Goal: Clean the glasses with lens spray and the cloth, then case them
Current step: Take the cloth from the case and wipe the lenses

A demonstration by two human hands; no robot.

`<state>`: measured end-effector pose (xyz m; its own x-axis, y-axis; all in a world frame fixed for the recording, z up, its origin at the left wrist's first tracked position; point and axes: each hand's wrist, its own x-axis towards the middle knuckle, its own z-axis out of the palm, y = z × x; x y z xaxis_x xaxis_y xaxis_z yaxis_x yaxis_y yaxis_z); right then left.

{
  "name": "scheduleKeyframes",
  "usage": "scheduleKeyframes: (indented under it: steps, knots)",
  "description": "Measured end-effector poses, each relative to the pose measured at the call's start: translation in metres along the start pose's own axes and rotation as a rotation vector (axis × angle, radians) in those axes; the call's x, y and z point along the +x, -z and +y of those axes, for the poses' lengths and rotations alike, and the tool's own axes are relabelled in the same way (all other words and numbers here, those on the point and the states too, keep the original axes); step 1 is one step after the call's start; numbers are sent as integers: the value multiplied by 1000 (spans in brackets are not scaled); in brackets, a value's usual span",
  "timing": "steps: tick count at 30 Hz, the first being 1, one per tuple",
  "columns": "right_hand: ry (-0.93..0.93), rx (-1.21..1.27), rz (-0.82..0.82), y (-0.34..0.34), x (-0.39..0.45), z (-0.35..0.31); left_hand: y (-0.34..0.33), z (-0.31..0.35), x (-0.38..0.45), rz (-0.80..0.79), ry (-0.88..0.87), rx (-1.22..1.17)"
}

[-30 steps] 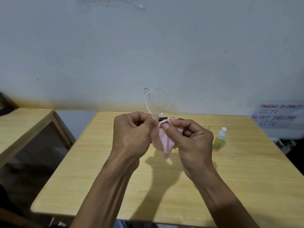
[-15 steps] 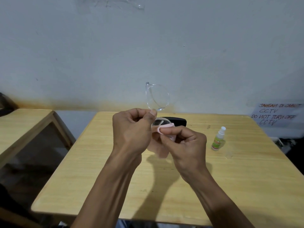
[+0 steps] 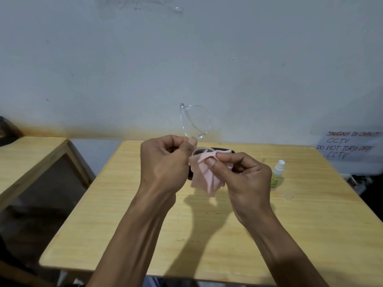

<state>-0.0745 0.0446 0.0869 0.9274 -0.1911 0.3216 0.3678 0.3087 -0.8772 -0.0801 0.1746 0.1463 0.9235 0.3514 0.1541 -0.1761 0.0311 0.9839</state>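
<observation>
My left hand (image 3: 163,162) pinches clear-framed glasses (image 3: 195,121) near the bridge, held on end above the table, one lens standing up against the wall. My right hand (image 3: 242,175) pinches a pink cloth (image 3: 205,179) around the lower lens, thumb and fingers on either side. The rest of the cloth hangs down between my hands. A black case (image 3: 222,151) lies on the table behind my hands, mostly hidden. A small spray bottle (image 3: 276,176) with a white cap and green label stands to the right of my right hand.
The wooden table (image 3: 124,224) stands against a pale wall. A second wooden table (image 3: 31,160) is at the left with a gap between. A handwritten paper sign (image 3: 348,147) hangs at the right. A small clear cap (image 3: 288,196) lies near the bottle.
The glasses rose slightly and then held. My right hand slid the cloth along the lower lens, and more of the cloth now hangs free below.
</observation>
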Motion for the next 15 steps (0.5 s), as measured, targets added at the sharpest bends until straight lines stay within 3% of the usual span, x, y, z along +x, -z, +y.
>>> scheduleKeyframes:
  steps: [7, 15]
  knots:
    - [39, -132, -42, -3, -11, 9, -4, -5, 0, 10, -18, 22]
    - [-4, -35, -1, -7, -2, -1, -1, -9, -5, -50, -22, 47]
